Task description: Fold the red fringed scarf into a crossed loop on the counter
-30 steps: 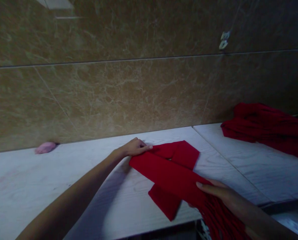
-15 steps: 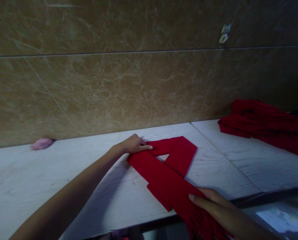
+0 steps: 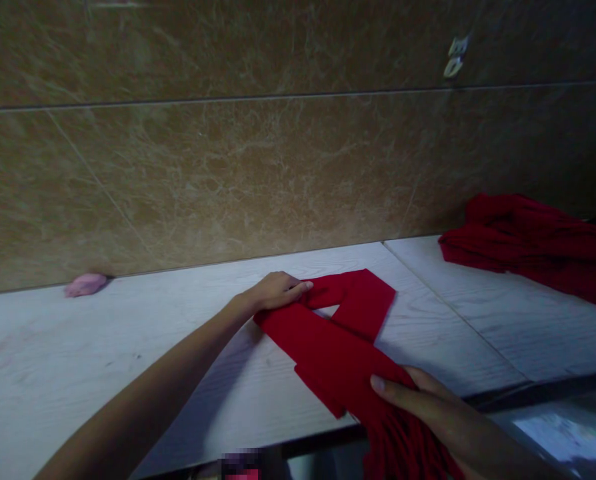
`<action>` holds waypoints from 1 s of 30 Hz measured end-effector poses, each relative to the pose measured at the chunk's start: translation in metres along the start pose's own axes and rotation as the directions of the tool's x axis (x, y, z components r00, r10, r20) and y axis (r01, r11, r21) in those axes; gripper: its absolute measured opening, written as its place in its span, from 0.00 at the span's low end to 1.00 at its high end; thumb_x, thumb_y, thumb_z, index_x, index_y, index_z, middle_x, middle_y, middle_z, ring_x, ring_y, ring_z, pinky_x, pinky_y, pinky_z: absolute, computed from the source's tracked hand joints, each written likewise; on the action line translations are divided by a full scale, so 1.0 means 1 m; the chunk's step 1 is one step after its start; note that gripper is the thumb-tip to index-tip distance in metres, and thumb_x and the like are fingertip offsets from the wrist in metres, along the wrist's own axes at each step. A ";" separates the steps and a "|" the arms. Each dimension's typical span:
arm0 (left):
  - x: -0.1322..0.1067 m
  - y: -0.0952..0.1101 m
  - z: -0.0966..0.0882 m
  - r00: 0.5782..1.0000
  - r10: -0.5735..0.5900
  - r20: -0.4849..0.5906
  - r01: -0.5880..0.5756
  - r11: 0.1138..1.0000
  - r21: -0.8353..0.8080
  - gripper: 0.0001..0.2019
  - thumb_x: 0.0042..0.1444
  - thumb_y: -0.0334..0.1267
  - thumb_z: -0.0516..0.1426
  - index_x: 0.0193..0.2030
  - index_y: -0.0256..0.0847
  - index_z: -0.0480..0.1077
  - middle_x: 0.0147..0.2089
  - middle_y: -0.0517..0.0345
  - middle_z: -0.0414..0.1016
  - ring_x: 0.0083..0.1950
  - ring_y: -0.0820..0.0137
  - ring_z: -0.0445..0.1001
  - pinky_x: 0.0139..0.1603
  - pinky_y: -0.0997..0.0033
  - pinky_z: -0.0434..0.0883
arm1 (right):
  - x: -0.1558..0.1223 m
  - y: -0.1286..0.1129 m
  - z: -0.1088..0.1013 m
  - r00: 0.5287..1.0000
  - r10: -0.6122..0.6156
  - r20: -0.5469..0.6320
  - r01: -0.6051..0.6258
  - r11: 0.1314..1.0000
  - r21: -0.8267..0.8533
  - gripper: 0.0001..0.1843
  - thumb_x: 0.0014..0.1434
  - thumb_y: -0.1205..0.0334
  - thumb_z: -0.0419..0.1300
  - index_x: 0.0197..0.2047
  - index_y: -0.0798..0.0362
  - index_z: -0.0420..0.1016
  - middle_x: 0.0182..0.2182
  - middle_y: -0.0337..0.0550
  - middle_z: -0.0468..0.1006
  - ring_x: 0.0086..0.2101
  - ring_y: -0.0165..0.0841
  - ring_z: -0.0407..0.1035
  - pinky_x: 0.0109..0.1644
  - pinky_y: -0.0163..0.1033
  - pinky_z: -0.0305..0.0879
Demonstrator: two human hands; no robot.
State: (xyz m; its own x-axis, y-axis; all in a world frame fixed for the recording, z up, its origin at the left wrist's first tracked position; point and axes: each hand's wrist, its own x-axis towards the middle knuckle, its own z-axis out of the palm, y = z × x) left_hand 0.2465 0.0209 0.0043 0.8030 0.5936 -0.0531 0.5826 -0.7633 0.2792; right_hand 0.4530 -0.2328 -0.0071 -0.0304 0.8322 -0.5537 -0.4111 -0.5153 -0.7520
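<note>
A red scarf [image 3: 323, 340] lies folded into a crossed loop on the white wood-grain table, with a small gap in the middle of the loop. At the loop's upper left fold, my left hand [image 3: 278, 291] presses on the cloth, its thumb stretched along the top and the other fingers partly hidden. My right hand [image 3: 423, 400] grips the near end of the scarf, thumb on top and fingers underneath. From that end a fringe [image 3: 398, 443] hangs over the table's front edge.
More red cloth [image 3: 528, 247] is heaped at the right against the brown marble-look wall [image 3: 258, 180]. A small pink lump [image 3: 86, 285] sits by the wall at the left. White fittings [image 3: 455, 57] are on the wall. Below the front edge, clear plastic wrapping [image 3: 568, 433] shows at lower right.
My right hand has shifted slightly left and up with the fringed end, and more of the fringe shows. My left hand stays at the upper fold. The view has tilted slightly.
</note>
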 end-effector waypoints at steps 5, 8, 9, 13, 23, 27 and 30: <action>0.004 -0.005 0.002 0.992 -0.129 -0.002 0.129 0.991 0.046 0.38 0.72 0.58 0.35 0.29 0.40 0.79 0.29 0.51 0.80 0.35 0.63 0.78 0.40 0.69 0.67 | -0.008 -0.002 0.003 0.999 0.044 -0.027 -0.043 0.999 0.025 0.34 0.46 0.47 0.78 0.51 0.56 0.79 0.42 0.50 0.84 0.46 0.44 0.79 0.54 0.44 0.75; 0.004 -0.006 0.006 0.992 -0.124 -0.008 0.124 0.988 0.086 0.37 0.72 0.57 0.36 0.32 0.40 0.80 0.30 0.50 0.81 0.35 0.63 0.77 0.39 0.69 0.66 | -0.005 0.000 -0.005 1.000 0.012 -0.015 -0.012 0.999 -0.050 0.36 0.46 0.45 0.78 0.52 0.57 0.79 0.42 0.50 0.84 0.46 0.44 0.79 0.55 0.44 0.74; 0.004 -0.006 0.007 0.993 -0.116 -0.011 0.117 0.988 0.099 0.36 0.72 0.56 0.37 0.34 0.41 0.80 0.31 0.51 0.81 0.35 0.63 0.77 0.39 0.69 0.66 | -0.004 0.001 -0.009 1.000 -0.001 -0.010 0.000 0.997 -0.081 0.36 0.46 0.44 0.78 0.52 0.58 0.80 0.42 0.50 0.84 0.46 0.44 0.79 0.56 0.44 0.73; 0.001 -0.003 0.008 0.998 -0.068 -0.015 0.069 0.990 0.120 0.34 0.73 0.54 0.37 0.38 0.42 0.81 0.34 0.51 0.82 0.37 0.63 0.78 0.40 0.69 0.66 | 0.002 0.007 -0.020 1.000 -0.018 0.006 0.019 0.986 -0.168 0.35 0.48 0.42 0.76 0.51 0.58 0.80 0.42 0.52 0.84 0.47 0.45 0.79 0.59 0.46 0.72; 0.000 0.000 0.010 1.000 0.026 0.000 -0.025 0.974 0.227 0.29 0.73 0.54 0.40 0.41 0.45 0.80 0.34 0.53 0.82 0.37 0.63 0.79 0.39 0.68 0.66 | 0.011 0.026 -0.029 0.996 -0.074 0.042 0.084 0.930 -0.358 0.39 0.51 0.37 0.71 0.56 0.57 0.79 0.46 0.52 0.84 0.51 0.48 0.76 0.59 0.49 0.71; -0.004 -0.002 -0.002 0.984 0.093 -0.153 -0.049 0.963 0.265 0.24 0.72 0.51 0.43 0.43 0.41 0.77 0.41 0.49 0.81 0.45 0.61 0.78 0.47 0.64 0.70 | 0.005 0.004 -0.044 0.983 -0.143 0.120 0.186 0.729 -0.659 0.31 0.57 0.35 0.64 0.50 0.53 0.81 0.39 0.49 0.85 0.44 0.46 0.79 0.51 0.46 0.75; -0.014 -0.005 -0.012 0.938 0.098 -0.332 -0.027 0.977 0.212 0.22 0.73 0.46 0.42 0.49 0.38 0.75 0.50 0.44 0.80 0.54 0.59 0.76 0.58 0.57 0.70 | 0.001 -0.025 -0.057 0.927 -0.367 0.073 0.219 0.374 -0.901 0.28 0.60 0.36 0.59 0.50 0.49 0.81 0.33 0.48 0.85 0.35 0.45 0.80 0.40 0.45 0.76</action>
State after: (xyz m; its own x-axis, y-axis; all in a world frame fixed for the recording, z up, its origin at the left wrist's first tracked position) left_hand 0.2310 0.0196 0.0149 0.7688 0.5671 0.2955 0.5743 -0.8156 0.0708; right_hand 0.5151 -0.2312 -0.0093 0.0558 0.9759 -0.2110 0.6606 -0.1945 -0.7251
